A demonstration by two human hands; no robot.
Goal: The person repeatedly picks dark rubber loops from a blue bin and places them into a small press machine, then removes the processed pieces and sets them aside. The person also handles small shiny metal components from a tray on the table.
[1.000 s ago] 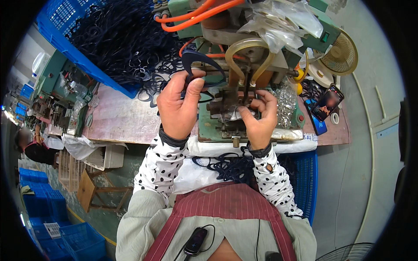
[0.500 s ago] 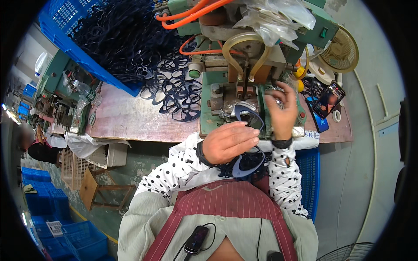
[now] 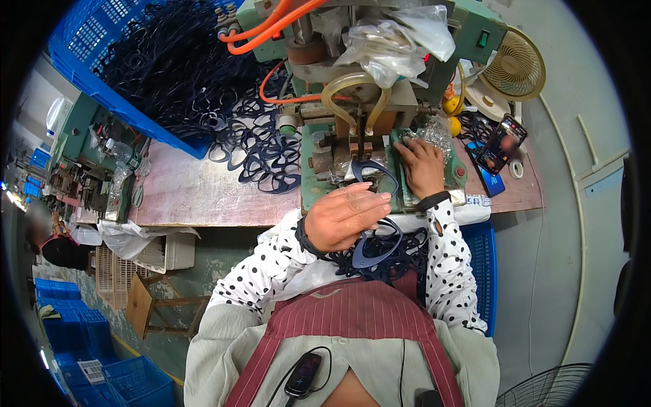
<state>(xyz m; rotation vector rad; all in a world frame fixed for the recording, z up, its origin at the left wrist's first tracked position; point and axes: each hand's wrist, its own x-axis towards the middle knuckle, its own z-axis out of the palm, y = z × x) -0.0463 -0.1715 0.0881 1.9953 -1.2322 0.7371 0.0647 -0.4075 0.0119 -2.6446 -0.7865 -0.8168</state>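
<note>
My left hand (image 3: 346, 216) is closed on a dark blue flexible strip with wide eye-shaped loops. Its upper loop (image 3: 369, 165) reaches up to the jaws (image 3: 359, 146) of a green bench press. Below my fingers hangs another loop (image 3: 366, 260), apparently of the same piece; the gripped part is hidden. My right hand (image 3: 424, 168) lies palm down on the press's green bed, right of the jaws and beside crumpled clear film (image 3: 437, 132). Its fingers are lightly bent and nothing shows in them. More dark blue loops (image 3: 410, 247) are heaped at my lap.
A blue crate (image 3: 122, 108) full of dark strips stands far left, with loose loops (image 3: 261, 163) spilling over the bench. Orange hoses (image 3: 271, 24) arch above. To the right are a phone (image 3: 502, 146), a tape roll (image 3: 516, 169) and a fan (image 3: 512, 64). A wooden stool (image 3: 146, 305) stands lower left.
My right hand has come down from the air beside the jaws onto the press bed. My left hand stays in front of the jaws with the strip. The whole view has shifted slightly.
</note>
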